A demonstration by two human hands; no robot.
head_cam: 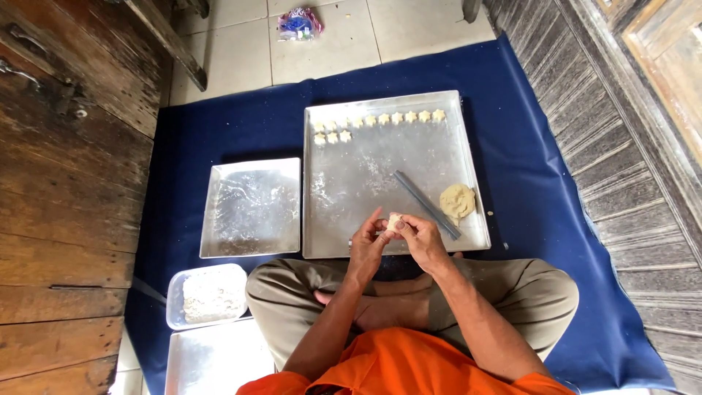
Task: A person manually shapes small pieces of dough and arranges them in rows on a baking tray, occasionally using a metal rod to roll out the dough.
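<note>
A: Dough piece (395, 222) sits pinched between my left hand (365, 245) and right hand (424, 240), fingertips of both closed on it, just over the near edge of the big tray (365, 183).

B: What could spoil it?

A: I reckon squeezing too hard flattens it, or it slips and drops onto the grey stick (428, 205) at four o'clock on that tray. Sticky fingers could tear it too.

B: And around you?

A: Shaped star pieces (380, 121) line the tray's twelve o'clock edge, a dough lump (458, 200) lies at three o'clock. A smaller tray (252, 208) sits at nine, a tub of white flour (212, 294) at seven. All rests on a blue mat (541, 183) over pale floor tiles (329, 36), weathered wood (66, 183) on both sides.
</note>
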